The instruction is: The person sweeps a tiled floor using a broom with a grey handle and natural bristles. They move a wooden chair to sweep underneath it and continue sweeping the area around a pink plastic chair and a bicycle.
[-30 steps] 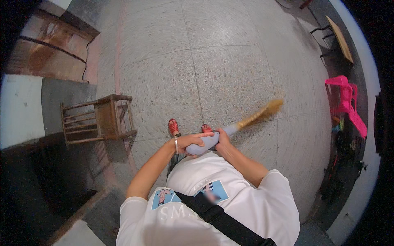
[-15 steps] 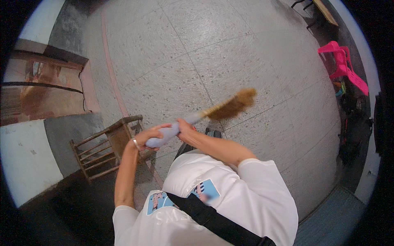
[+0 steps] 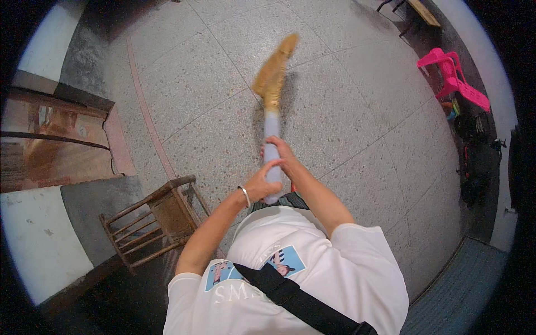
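A broom [image 3: 272, 120] with a pale lavender handle and a yellow-brown bristle head extends away from my body over the speckled floor [image 3: 346, 95]. My right hand [image 3: 277, 149] wraps round the handle's upper section, closer to the bristles. Lower down, my left hand [image 3: 263, 183], with a silver bangle at its wrist, grips the handle near its end. The bristle head is slightly blurred and points ahead, its tip bending right. Whether the bristles touch the floor I cannot tell.
At my left stands a wooden chair [image 3: 172, 215], close to my left arm. A bright pink plastic chair [image 3: 453, 81] is by the right wall, with dark items below it. A blue-grey mat [image 3: 455, 287] lies at lower right. A doorway [image 3: 61, 139] opens on the left.
The broom has swung from pointing right to pointing straight ahead. Both hands moved with it, my left hand coming rightward in front of my body. Both stay on the handle.
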{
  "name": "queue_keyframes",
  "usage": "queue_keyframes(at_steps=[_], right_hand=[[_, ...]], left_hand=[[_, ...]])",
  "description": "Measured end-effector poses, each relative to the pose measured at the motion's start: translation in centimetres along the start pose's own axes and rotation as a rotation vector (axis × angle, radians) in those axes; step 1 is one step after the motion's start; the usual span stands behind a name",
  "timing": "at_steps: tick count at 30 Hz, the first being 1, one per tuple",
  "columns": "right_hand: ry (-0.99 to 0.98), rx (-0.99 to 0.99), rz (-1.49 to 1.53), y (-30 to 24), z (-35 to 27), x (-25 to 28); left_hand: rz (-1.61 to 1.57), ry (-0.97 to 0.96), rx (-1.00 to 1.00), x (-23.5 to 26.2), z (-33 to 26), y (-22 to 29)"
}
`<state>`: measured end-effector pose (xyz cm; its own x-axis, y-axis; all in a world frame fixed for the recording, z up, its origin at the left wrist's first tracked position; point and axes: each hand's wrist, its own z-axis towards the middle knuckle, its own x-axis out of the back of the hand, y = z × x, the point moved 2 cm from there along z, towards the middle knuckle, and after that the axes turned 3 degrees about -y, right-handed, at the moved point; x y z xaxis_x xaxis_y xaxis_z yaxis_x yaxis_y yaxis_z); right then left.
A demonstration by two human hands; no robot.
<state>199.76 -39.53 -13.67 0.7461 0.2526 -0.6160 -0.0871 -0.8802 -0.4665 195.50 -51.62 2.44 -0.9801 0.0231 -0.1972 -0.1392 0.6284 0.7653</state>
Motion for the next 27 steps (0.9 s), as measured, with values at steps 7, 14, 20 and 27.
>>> queue_keyframes(at_steps=[7, 14, 20, 27], right_hand=[[0.240, 0.003, 0.130, -2.1, -5.5, 7.8], [0.561, -0.081, 0.172, -7.6, -2.7, 23.7], [0.602, -0.115, 0.070, -11.5, 3.6, 25.6], [0.481, -0.045, 0.213, -11.4, 13.0, 9.3]], left_hand=[[-0.265, -0.300, 0.021, -2.5, 2.2, -0.7], [-0.496, -0.265, 0.150, -0.1, 5.2, -3.6], [-0.689, -0.007, 0.194, 3.4, 8.3, -5.6], [-1.060, 0.113, 0.175, 3.5, 14.6, 0.9]])
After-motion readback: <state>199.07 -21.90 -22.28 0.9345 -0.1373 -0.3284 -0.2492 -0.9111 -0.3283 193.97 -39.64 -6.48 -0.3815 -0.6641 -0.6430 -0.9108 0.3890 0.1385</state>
